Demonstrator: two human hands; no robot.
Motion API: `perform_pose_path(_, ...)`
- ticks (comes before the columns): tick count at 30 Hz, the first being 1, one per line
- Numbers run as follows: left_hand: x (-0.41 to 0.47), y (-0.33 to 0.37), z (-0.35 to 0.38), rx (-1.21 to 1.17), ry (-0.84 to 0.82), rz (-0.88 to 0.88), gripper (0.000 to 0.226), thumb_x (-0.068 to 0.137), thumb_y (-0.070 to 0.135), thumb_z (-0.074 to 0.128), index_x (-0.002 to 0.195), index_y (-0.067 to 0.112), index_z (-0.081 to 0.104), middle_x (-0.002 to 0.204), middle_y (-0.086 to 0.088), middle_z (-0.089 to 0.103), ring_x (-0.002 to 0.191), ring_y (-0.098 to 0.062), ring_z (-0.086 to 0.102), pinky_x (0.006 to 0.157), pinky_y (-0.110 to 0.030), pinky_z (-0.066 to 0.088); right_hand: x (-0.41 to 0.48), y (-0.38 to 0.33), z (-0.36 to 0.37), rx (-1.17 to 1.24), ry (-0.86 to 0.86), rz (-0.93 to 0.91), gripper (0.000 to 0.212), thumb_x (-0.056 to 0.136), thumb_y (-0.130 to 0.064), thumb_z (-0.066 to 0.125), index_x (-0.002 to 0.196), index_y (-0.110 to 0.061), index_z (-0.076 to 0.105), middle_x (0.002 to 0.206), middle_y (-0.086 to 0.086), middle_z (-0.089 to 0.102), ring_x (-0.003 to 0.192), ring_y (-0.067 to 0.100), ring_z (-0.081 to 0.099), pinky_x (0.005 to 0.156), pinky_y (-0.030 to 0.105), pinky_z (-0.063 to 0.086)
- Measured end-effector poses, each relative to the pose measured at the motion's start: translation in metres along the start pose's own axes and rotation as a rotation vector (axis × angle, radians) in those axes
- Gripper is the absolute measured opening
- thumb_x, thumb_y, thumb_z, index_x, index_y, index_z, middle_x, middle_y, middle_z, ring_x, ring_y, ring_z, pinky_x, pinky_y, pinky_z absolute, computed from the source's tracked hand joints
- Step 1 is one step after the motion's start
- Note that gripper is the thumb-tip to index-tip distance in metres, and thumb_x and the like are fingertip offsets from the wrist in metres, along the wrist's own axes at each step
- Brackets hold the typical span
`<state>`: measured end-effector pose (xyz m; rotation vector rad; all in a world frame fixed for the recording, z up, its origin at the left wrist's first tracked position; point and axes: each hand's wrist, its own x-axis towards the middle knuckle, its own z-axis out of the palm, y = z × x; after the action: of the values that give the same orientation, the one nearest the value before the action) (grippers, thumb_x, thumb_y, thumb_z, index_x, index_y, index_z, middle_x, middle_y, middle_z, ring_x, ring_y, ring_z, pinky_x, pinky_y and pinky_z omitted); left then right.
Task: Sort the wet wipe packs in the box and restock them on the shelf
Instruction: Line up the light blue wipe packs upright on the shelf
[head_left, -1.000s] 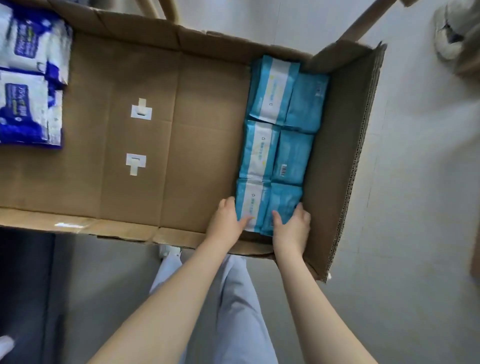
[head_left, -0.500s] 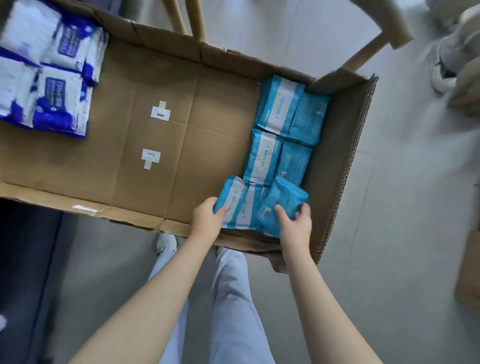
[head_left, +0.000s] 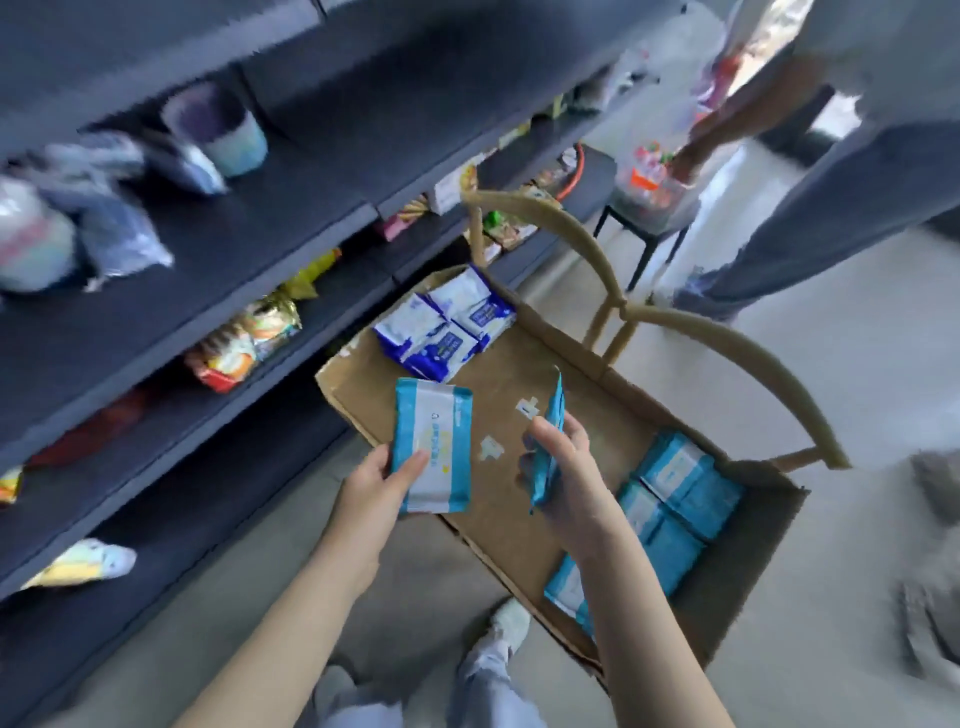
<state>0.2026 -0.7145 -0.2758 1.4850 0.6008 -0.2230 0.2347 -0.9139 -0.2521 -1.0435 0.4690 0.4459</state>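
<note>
Pale trousers and a white shoe (head_left: 511, 621) show lowest, on a grey floor. Above them both bare forearms reach forward over a cardboard box (head_left: 748, 571).

The left hand (head_left: 382, 480) grips 1 teal pack (head_left: 431, 441) by its near end, thumb curled over the white label and the fingers behind. The pack faces the camera above the box's near left rim. The right hand (head_left: 566, 478) pinches a 2nd pack (head_left: 550, 441) edge-on, thumb on one side and curled fingers on the other, above the box floor. The 2 packs are apart, with bare cardboard between them.

Inside the box, more teal packs (head_left: 675, 493) lie in rows against the right end wall. In the far left corner sits a cluster of navy-and-white packs (head_left: 447, 327), well apart from the teal ones.

A chair (head_left: 675, 332) with a curved tan back rail arcs round the box's far side.

To the left rise the dark grey tiers of a shelf (head_left: 260, 228), holding blurred snack bags (head_left: 249, 338) and a cup (head_left: 228, 130). At the top right stands another person's leg (head_left: 831, 208) in jeans, beside a dark stool (head_left: 649, 218).
</note>
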Motion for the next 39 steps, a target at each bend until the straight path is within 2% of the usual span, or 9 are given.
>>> perform_pose_path(3, -0.032, 0.025, -0.07, -0.121, 0.094, 0.055, 0.013, 0.094, 0.023, 0.063, 0.107, 0.022, 0.067, 0.101, 0.001, 0.076, 0.086, -0.014, 0.072, 0.063, -0.023, 0.055, -0.016, 0.013, 0.072, 0.03, -0.179, 0.097, 0.065, 0.07, -0.046, 0.073, 0.123, -0.012, 0.055, 0.096, 0.004, 0.062, 0.074, 0.015, 0.063, 0.058, 0.026, 0.052)
perform_pose_path(5, -0.059, 0.035, -0.122, -0.183, 0.173, 0.1, 0.015, 0.095, 0.024, 0.062, 0.109, 0.024, 0.066, 0.103, 0.001, 0.075, 0.091, -0.018, 0.072, 0.073, -0.032, 0.057, -0.029, 0.033, 0.12, 0.1, -0.294, 0.152, 0.067, 0.074, -0.055, 0.073, 0.126, -0.014, 0.062, 0.107, 0.005, 0.065, 0.094, 0.02, 0.065, 0.073, 0.031, 0.055)
perform_pose_path(8, -0.096, 0.037, -0.195, -0.286, 0.295, 0.151, 0.015, 0.095, 0.028, 0.061, 0.109, 0.025, 0.067, 0.103, 0.0, 0.076, 0.092, -0.019, 0.073, 0.08, -0.041, 0.056, -0.049, 0.065, 0.182, 0.061, -0.475, 0.153, 0.058, 0.09, -0.063, 0.052, 0.132, -0.024, 0.062, 0.13, 0.005, 0.065, 0.114, 0.021, 0.064, 0.087, 0.036, 0.053)
perform_pose_path(13, -0.175, 0.026, -0.331, -0.412, 0.427, 0.227, 0.02, 0.095, 0.025, 0.061, 0.114, 0.024, 0.065, 0.103, -0.001, 0.076, 0.085, -0.016, 0.073, 0.06, -0.03, 0.056, -0.105, 0.139, 0.296, -0.193, -0.449, 0.157, 0.053, 0.089, -0.061, 0.05, 0.123, -0.023, 0.064, 0.114, 0.003, 0.073, 0.102, 0.021, 0.071, 0.078, 0.037, 0.057)
perform_pose_path(19, -0.249, 0.011, -0.451, -0.462, 0.511, 0.316, 0.022, 0.093, 0.025, 0.064, 0.114, 0.019, 0.067, 0.104, -0.008, 0.075, 0.085, -0.025, 0.07, 0.076, -0.045, 0.055, -0.168, 0.204, 0.402, -0.409, -0.6, 0.107, 0.026, 0.101, -0.036, 0.051, 0.114, -0.019, 0.065, 0.098, -0.002, 0.076, 0.085, 0.012, 0.073, 0.067, 0.028, 0.056)
perform_pose_path(24, -0.275, 0.007, -0.521, -0.531, 0.59, 0.371, 0.032, 0.085, 0.023, 0.07, 0.117, 0.022, 0.065, 0.111, -0.005, 0.074, 0.1, -0.024, 0.071, 0.076, -0.041, 0.057, -0.178, 0.226, 0.474, -0.495, -0.824, 0.09, 0.026, 0.096, -0.006, 0.057, 0.12, -0.015, 0.062, 0.105, 0.0, 0.075, 0.096, 0.015, 0.072, 0.085, 0.032, 0.059)
perform_pose_path(28, -0.276, 0.016, -0.574, -0.562, 0.703, 0.378, 0.028, 0.088, 0.028, 0.068, 0.116, 0.026, 0.064, 0.106, 0.001, 0.075, 0.095, -0.017, 0.073, 0.065, -0.03, 0.058, -0.172, 0.239, 0.539, -0.5, -0.901, -0.017, 0.026, 0.094, -0.007, 0.061, 0.115, -0.02, 0.066, 0.109, 0.0, 0.075, 0.099, 0.015, 0.071, 0.081, 0.032, 0.059)
perform_pose_path(33, -0.263, 0.033, -0.645, -0.526, 0.888, 0.374, 0.009, 0.092, 0.03, 0.067, 0.1, 0.027, 0.067, 0.098, 0.006, 0.076, 0.088, -0.014, 0.074, 0.068, -0.037, 0.058, -0.154, 0.254, 0.622, -0.561, -0.87, -0.225, 0.021, 0.089, -0.024, 0.071, 0.107, -0.034, 0.072, 0.108, -0.003, 0.074, 0.099, 0.02, 0.069, 0.076, 0.038, 0.053)
perform_pose_path(39, -0.253, 0.063, -0.714, -0.536, 0.915, 0.408, 0.039, 0.092, 0.007, 0.064, 0.115, 0.037, 0.054, 0.107, 0.003, 0.072, 0.093, -0.016, 0.073, 0.06, -0.032, 0.058, -0.134, 0.269, 0.723, -0.65, -0.976, -0.266, 0.02, 0.093, -0.018, 0.067, 0.109, -0.029, 0.071, 0.1, -0.008, 0.076, 0.091, 0.011, 0.072, 0.064, 0.029, 0.056)
